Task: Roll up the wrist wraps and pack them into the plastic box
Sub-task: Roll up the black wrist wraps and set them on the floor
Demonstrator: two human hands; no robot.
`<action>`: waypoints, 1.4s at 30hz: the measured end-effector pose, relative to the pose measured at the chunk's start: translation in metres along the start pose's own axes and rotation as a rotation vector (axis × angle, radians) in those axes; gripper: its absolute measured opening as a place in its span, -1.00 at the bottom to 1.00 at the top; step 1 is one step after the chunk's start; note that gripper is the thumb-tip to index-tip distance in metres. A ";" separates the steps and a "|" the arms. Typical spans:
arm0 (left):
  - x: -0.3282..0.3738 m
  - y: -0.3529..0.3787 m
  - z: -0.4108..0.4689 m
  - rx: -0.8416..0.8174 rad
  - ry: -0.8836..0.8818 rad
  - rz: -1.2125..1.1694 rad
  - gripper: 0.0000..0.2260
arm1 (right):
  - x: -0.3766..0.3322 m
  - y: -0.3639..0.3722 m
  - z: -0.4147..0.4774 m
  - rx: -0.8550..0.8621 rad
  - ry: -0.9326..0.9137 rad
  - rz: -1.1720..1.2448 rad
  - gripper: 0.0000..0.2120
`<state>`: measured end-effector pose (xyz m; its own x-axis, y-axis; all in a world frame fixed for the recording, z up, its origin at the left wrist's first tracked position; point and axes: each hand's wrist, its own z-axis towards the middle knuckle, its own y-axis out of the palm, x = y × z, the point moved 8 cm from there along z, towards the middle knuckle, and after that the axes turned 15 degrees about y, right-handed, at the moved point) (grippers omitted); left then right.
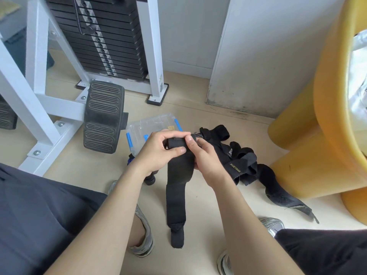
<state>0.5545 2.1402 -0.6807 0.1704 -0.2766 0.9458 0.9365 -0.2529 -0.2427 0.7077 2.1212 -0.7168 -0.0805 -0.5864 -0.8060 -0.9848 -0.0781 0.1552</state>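
Beige gym floor point(198, 116). Left hand point(158, 151) and right hand point(206, 157) both pinch the wrap point(175, 195) at its top end, fingers curled on the started roll. Its long axis hangs straight down toward the person. The box point(151, 124) is just beyond the left hand, and the pile point(242, 161) of wraps lies to the right.

A black wrist wrap point(175, 187) is hanging long and flat. Its top end is curled into a small roll, pinched between the left hand point(158, 149) and the right hand point(206, 155), and its narrow tail tab is resting on the floor point(198, 116). A tangled pile of wrist wraps point(244, 161), black with yellow lettering, is lying just beside it on the right hand's side. A clear plastic box point(143, 126) with blue latches is sitting on the floor just behind the hands.
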 end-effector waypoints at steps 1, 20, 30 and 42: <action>-0.001 0.001 0.000 0.009 -0.018 -0.054 -0.54 | -0.003 -0.001 -0.002 0.008 -0.037 0.000 -0.68; -0.007 0.002 0.000 0.071 -0.085 -0.076 -0.71 | -0.016 -0.006 -0.005 0.033 -0.114 -0.020 -0.74; -0.016 0.009 -0.002 -0.025 -0.207 -0.208 -0.69 | -0.015 0.000 -0.006 -0.119 -0.049 0.111 -0.74; -0.016 0.009 0.001 0.026 -0.235 -0.472 -0.65 | -0.029 0.004 -0.013 -0.051 -0.136 -0.048 -0.89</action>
<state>0.5603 2.1433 -0.6975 -0.2105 0.0779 0.9745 0.9347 -0.2761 0.2239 0.7082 2.1276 -0.6856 -0.0566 -0.4664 -0.8828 -0.9793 -0.1462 0.1400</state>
